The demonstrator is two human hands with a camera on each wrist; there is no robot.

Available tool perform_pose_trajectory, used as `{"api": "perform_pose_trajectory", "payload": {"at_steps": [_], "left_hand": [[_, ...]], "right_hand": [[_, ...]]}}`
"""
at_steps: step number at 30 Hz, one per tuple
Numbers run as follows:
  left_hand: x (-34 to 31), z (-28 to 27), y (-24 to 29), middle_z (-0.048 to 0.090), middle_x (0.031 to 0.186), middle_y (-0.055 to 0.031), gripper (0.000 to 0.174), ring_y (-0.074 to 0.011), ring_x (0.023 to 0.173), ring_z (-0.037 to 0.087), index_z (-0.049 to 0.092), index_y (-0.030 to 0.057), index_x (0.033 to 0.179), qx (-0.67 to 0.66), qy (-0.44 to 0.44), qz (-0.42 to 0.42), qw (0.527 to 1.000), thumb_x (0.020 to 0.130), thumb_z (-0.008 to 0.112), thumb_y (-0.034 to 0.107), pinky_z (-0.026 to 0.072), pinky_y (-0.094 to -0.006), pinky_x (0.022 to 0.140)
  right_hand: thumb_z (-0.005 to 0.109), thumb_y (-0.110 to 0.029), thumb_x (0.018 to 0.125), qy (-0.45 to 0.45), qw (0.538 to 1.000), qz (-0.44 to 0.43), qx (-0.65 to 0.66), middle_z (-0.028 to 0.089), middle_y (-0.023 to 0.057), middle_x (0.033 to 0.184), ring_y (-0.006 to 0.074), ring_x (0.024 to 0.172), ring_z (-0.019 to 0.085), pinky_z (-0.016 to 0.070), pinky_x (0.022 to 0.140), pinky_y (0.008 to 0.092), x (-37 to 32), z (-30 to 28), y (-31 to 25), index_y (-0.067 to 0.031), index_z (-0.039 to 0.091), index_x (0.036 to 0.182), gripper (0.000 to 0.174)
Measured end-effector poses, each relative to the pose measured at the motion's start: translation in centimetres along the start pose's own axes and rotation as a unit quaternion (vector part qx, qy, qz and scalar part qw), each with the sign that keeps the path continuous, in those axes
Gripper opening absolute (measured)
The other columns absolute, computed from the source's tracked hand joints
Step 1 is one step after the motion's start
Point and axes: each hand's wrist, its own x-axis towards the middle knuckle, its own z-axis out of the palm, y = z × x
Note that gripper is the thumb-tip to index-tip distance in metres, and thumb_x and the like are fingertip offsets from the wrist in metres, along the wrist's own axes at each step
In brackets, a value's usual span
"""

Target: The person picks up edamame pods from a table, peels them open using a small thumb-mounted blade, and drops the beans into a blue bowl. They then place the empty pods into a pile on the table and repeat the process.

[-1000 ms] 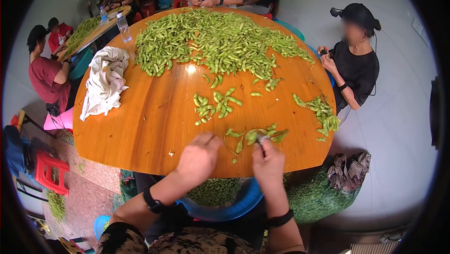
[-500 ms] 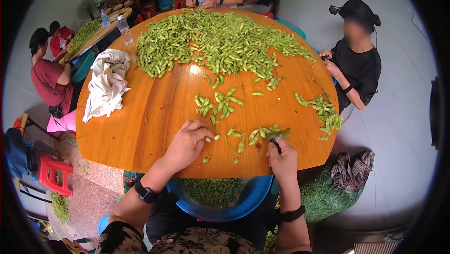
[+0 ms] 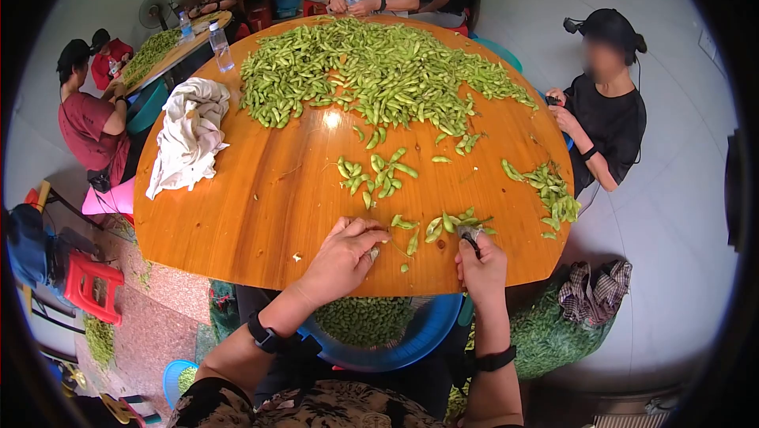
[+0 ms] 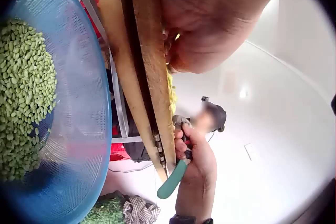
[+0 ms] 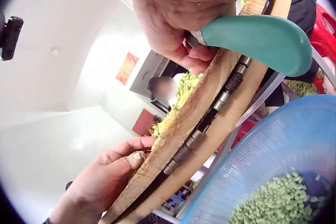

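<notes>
My right hand (image 3: 484, 270) grips pruning shears (image 5: 254, 37) with a teal handle. Their metal blades lie over a small cluster of soybean pods (image 3: 449, 222) near the table's front edge. To its left, my left hand (image 3: 344, 260) rests low on the tabletop, fingertips pointing right and thumb tucked beneath. A few loose pods (image 3: 405, 222) and a thin stem lie just beyond those fingertips. Whether anything is pinched under the left fingers, I cannot tell. Below the table edge, a blue mesh basket (image 4: 79, 103) holds many trimmed green pods (image 4: 26, 87).
A big heap of pods (image 3: 371, 72) covers the round wooden table's (image 3: 261, 214) far side. Smaller groups lie mid-table and at right. A white cloth (image 3: 190, 135) and a water bottle (image 3: 221, 47) stand left. People sit around; a full green sack (image 3: 545, 341) is at lower right.
My left hand has shifted right and slightly nearer the table edge, covering the pods at its fingertips. The right hand, with the shears, went right, then stayed nearly in place.
</notes>
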Motion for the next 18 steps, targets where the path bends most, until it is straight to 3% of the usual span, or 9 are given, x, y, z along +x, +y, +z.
{"api": "perform_pose_trajectory", "payload": {"at_steps": [8,10,14,16,18], "left_hand": [[-3.9,0.3,2.5,0.058,0.109,-0.0108,0.026,-0.0327,0.095,0.052,0.060,0.0056,0.100,-0.026,0.030,-0.030,0.999,0.077,0.060,-0.004,0.0427,-0.0394,0.086],[-5.1,0.6,3.4,0.058,0.108,-0.0095,0.030,-0.0310,0.093,0.052,0.062,0.0057,0.097,-0.041,0.020,-0.008,0.999,0.070,0.060,-0.006,0.0441,-0.0388,0.084],[-6.8,1.1,4.4,0.059,0.107,-0.0084,0.033,-0.0296,0.094,0.054,0.063,0.0060,0.100,-0.049,-0.006,0.024,0.998,0.069,0.063,-0.005,0.0459,-0.0391,0.081],[-6.5,0.8,4.7,0.059,0.107,-0.0087,0.034,-0.0296,0.094,0.055,0.064,0.0059,0.101,-0.044,-0.014,0.021,0.999,0.069,0.063,-0.004,0.0462,-0.0392,0.082],[-5.5,0.9,4.9,0.059,0.106,-0.0090,0.035,-0.0296,0.094,0.055,0.064,0.0059,0.102,-0.039,-0.022,0.017,0.999,0.069,0.064,-0.003,0.0465,-0.0394,0.082]], "right_hand": [[0.057,-0.007,0.091,-0.017,0.998,0.051,0.044,0.057,0.0000,0.066,0.0048,0.049,0.048,0.0376,0.044,0.0237,-0.5,-0.1,-1.1,-0.0029,0.062,0.092,0.007],[0.058,-0.007,0.091,-0.008,1.000,-0.014,-0.023,0.057,0.0022,0.067,0.0053,0.054,0.048,0.0393,0.048,0.0242,-0.3,0.1,-0.4,-0.0007,0.062,0.093,0.008],[0.059,-0.005,0.089,-0.005,0.991,-0.104,-0.081,0.058,0.0056,0.068,0.0068,0.059,0.049,0.0419,0.054,0.0254,-0.5,1.4,-0.9,0.0017,0.061,0.095,0.009],[0.057,-0.006,0.091,-0.008,0.973,-0.214,-0.090,0.053,-0.0028,0.065,0.0027,0.050,0.044,0.0357,0.044,0.0216,-0.4,2.0,-1.1,-0.0027,0.060,0.089,0.005],[0.057,-0.006,0.091,-0.016,0.972,-0.216,-0.094,0.053,-0.0029,0.064,0.0029,0.050,0.044,0.0355,0.044,0.0218,-0.3,2.1,-0.5,-0.0028,0.060,0.089,0.005]]}}
